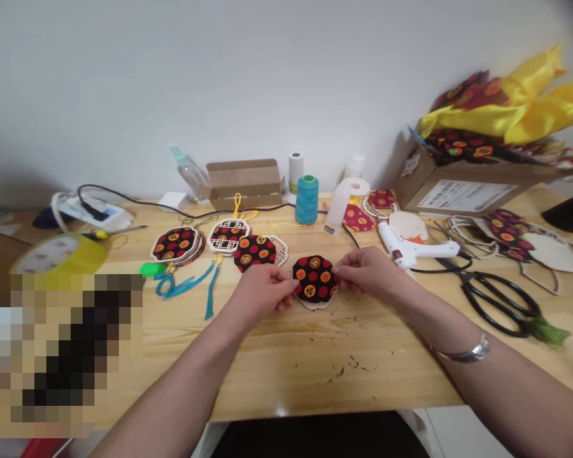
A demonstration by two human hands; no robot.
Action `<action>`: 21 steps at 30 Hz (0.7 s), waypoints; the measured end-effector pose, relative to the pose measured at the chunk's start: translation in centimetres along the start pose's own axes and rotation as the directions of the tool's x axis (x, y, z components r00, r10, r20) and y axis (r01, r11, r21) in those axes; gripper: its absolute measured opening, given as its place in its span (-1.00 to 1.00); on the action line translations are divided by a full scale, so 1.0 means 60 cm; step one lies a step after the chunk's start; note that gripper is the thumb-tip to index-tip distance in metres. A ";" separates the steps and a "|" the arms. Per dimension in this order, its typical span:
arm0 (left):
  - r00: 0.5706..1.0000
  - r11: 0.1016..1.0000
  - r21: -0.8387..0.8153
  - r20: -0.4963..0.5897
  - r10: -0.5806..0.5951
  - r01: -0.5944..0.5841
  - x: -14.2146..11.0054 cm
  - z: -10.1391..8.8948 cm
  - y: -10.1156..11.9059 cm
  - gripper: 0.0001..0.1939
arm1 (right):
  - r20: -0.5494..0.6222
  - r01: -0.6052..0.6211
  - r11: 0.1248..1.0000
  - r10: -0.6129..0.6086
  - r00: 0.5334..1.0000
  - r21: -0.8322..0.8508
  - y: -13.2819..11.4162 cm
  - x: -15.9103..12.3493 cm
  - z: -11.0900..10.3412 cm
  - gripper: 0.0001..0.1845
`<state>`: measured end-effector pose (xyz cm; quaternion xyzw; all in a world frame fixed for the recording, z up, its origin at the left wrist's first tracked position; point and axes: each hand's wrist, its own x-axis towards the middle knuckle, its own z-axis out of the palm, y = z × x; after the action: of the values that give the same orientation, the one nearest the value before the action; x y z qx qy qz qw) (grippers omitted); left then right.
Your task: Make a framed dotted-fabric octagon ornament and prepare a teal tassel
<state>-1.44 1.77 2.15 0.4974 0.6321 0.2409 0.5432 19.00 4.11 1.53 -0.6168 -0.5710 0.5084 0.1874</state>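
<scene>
A black fabric piece with red and yellow flowers (316,278) lies over a pale wooden backing (315,306), whose scalloped rim shows along the near side. My left hand (270,287) pinches the left edge of the fabric. On the opposite edge, the thumb and fingers of my right hand (360,270) are closed as well. Just behind my left hand rests another flowered fabric piece (254,252), partly over a wooden lattice frame (281,249). A lattice ornament (229,236) with a yellow loop and blue tassel (212,292) lies farther left.
Right of my hands are a white glue gun (413,249) and black-handled scissors (499,302). A teal thread spool (307,200) stands behind. Stacked flowered pieces (176,247), yellow tape (60,257) and a power strip (95,213) occupy the left. A cardboard box (458,184) holds fabric.
</scene>
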 end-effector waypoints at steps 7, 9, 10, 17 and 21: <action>1.000 0.999 0.050 0.018 0.017 -0.018 -0.001 0.000 -0.003 -0.80 | 0.014 0.002 1.000 -0.002 1.000 0.027 0.005 0.003 0.001 -0.80; 1.000 0.998 0.062 0.022 0.010 -0.012 -0.001 0.001 -0.002 -0.80 | 0.019 0.005 1.000 -0.005 1.000 0.020 0.005 0.003 0.000 -0.80; 1.000 0.998 0.067 0.021 0.005 -0.006 -0.001 0.002 -0.002 -0.81 | 0.021 0.008 1.000 -0.009 1.000 0.016 0.005 0.003 0.001 -0.80; 1.000 0.994 0.111 0.012 0.000 -0.001 0.000 0.001 -0.007 -0.81 | 0.021 0.052 0.998 -0.052 0.998 -0.023 0.011 0.004 0.003 -0.79; 1.000 0.990 0.144 0.025 -0.004 0.001 0.000 0.000 -0.010 -0.81 | 0.024 0.058 0.997 -0.057 0.998 -0.058 0.012 0.004 0.004 -0.78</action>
<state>-1.64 1.54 1.63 0.5377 0.6416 0.1876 0.5139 19.11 4.05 0.76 -0.5997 -0.6051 0.4927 0.1776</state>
